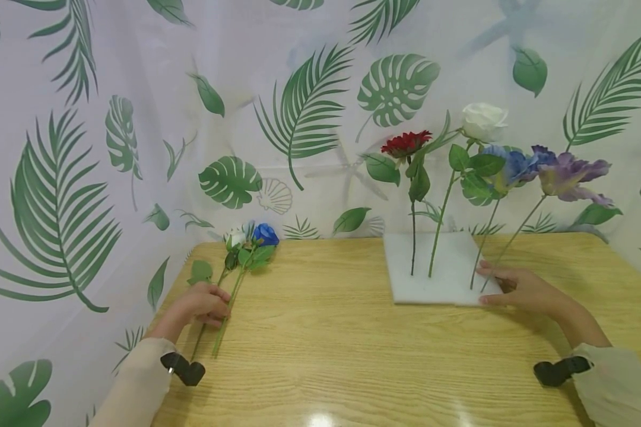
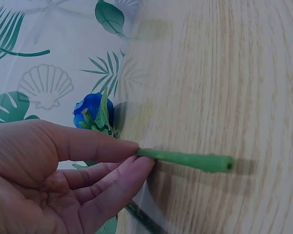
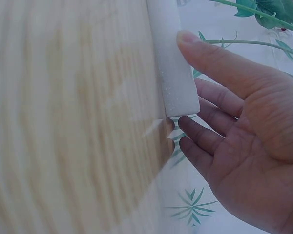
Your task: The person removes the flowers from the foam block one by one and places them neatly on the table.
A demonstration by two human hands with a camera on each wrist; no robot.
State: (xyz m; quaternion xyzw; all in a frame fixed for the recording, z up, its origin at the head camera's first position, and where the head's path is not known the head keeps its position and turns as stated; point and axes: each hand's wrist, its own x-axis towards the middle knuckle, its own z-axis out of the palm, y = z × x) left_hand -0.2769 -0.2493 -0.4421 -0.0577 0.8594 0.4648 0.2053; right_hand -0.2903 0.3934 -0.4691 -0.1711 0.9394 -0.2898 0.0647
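Observation:
My left hand pinches the green stem of a blue rose between thumb and fingers, low over the table's left side. Beside it lies a white rose, its stem passing under the hand. At the right, my right hand grips the near right corner of a white foam block, thumb and fingers spread around its edge. Standing in the foam are a red daisy-like flower, a white rose, a blue flower and a purple flower, the last two leaning right.
The wood-grain table stretches between both hands. Behind and to the left hangs a white curtain printed with green leaves, meeting the table's far edge. Tall stems rise just above the right hand.

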